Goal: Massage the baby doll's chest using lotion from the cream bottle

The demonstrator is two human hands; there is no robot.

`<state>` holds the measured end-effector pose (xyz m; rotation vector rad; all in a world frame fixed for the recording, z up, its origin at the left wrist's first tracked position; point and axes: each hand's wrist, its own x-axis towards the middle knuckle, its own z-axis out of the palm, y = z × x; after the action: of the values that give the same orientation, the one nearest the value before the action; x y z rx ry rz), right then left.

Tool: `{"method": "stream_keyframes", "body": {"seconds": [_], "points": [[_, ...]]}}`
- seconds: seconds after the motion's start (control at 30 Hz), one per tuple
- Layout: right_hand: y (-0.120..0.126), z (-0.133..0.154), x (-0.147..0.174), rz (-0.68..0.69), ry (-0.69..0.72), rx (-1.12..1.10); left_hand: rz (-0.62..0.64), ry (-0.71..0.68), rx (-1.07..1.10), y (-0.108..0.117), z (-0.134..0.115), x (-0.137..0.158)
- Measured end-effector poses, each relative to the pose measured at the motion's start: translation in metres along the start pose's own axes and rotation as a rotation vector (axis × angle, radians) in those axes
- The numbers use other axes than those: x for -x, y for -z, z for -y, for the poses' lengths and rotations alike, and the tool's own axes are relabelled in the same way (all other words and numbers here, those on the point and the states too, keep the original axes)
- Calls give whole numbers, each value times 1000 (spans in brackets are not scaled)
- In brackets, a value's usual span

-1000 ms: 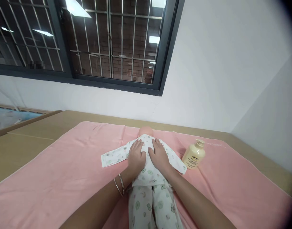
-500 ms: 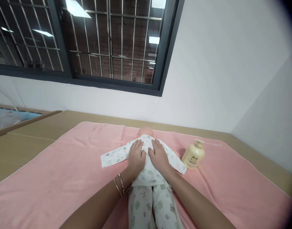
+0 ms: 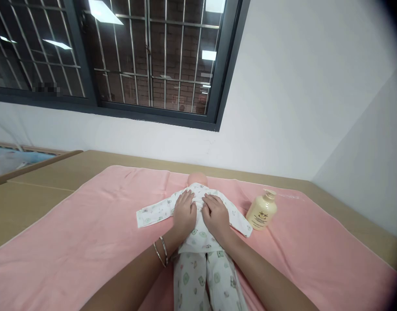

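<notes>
Resting on one smooth, round-headed doll [image 3: 202, 235] in white, green-printed cloth pajamas, the left hand [image 3: 184, 214], wearing two thin silvery bangles [image 3: 164, 248], lies flat; the right hand [image 3: 216, 216] is open, loosely bent. Neither grips. One soft pink blanket [image 3: 88, 233] underlies doll and one rounded pale-yellow pump bottle [image 3: 261, 211].

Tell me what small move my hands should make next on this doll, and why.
Perhaps ease the left hand and right hand outward over the printed white top, smoothing it. Both rest on the upper body of the doll, and the top looks slightly creased between them. Keep it short: the pump bottle sits close beside one sleeve.
</notes>
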<state>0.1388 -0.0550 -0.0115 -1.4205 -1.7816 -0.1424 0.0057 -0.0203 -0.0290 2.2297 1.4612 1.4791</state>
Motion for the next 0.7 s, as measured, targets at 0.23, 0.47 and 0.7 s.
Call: {"method": "stream_keyframes", "body": {"seconds": [0.23, 0.47, 0.7], "points": [[3, 3, -4, 113, -102, 5, -37, -81, -86, -1, 2, 1], [0, 2, -1, 87, -94, 23, -80, -201, -183, 8, -8, 2], [0, 2, -1, 132, -183, 44, -34, -97, -173, 5, -6, 0]]}}
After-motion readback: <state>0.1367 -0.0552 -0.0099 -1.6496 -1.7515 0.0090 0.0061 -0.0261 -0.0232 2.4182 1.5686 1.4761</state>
